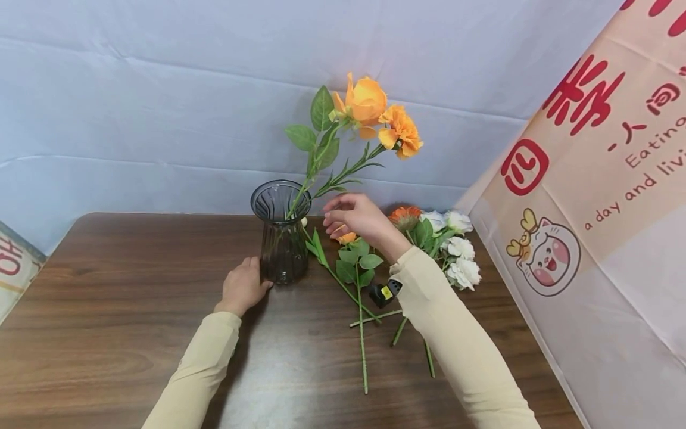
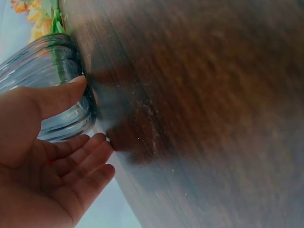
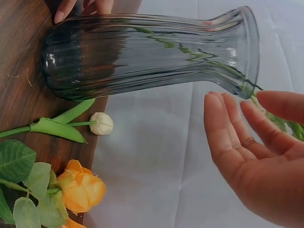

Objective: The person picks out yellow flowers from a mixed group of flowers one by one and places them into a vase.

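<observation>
A ribbed grey glass vase (image 1: 284, 253) stands upright near the back edge of the wooden worktop (image 1: 123, 298). An orange rose (image 1: 367, 100) and an orange carnation (image 1: 402, 132) lean out of it toward one o'clock. Taking the vase as the clock's centre in the head view, the left hand (image 1: 243, 286) is at eight o'clock, its thumb against the glass near the base, its fingers wide and relaxed. The right hand (image 1: 359, 219), between two and three, is beside the rim, fingers loosely bent, apart from the thumb and holding nothing. Just beside the base at three lies a white-budded stem (image 3: 101, 123), then a second orange rose (image 3: 83, 187) at three. Farther out at three lie an orange-red flower (image 1: 404, 215) and white blooms (image 1: 462, 262). A pale cloth (image 1: 187, 107) hangs at twelve.
</observation>
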Demonstrator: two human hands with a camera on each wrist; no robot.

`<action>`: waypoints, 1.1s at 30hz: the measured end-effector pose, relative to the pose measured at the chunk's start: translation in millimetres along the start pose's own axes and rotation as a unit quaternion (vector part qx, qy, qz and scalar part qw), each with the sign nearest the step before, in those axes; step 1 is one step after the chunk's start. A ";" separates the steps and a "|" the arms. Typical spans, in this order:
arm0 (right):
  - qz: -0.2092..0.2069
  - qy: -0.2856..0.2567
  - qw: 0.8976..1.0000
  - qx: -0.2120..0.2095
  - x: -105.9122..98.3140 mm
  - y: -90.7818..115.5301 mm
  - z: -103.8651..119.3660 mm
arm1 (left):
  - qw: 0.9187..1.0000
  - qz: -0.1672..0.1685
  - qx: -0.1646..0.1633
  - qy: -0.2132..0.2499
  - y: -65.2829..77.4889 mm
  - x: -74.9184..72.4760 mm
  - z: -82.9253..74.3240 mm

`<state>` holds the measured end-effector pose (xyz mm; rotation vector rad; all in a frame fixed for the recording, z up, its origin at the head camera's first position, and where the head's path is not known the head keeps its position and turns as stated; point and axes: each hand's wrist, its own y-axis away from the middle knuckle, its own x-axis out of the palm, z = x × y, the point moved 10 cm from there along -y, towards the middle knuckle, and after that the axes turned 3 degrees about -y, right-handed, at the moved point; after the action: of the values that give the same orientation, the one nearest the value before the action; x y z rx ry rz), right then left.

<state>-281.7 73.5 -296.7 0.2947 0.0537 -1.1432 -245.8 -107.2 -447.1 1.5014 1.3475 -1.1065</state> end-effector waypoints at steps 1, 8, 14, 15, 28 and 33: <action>-0.003 -0.003 1.000 -0.001 -1.6 1.3 0.3 | 1.000 -0.001 0.000 0.001 0.3 -0.3 -0.1; 0.001 -0.004 1.000 -0.015 -8.5 9.2 2.4 | 1.000 -0.004 0.002 0.002 2.1 -2.7 -1.6; -0.006 0.004 1.000 -0.008 -17.1 13.5 -5.7 | 1.000 -0.008 0.002 0.004 2.2 -3.6 -1.6; -0.008 0.006 1.000 -0.006 -18.8 14.2 -7.5 | 1.000 -0.008 0.002 0.004 2.2 -3.4 -1.7; -0.033 0.006 0.999 0.034 -42.1 25.0 -34.1 | 1.000 -0.007 0.007 -0.001 0.5 -2.1 -2.4; -0.032 0.009 0.999 0.040 -43.5 28.2 -44.9 | 1.000 0.000 0.004 0.000 0.3 -0.6 -1.7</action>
<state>-269.5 134.5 -325.7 0.3758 0.0343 -1.2091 -245.4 -105.9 -446.0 1.5074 1.3436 -1.1138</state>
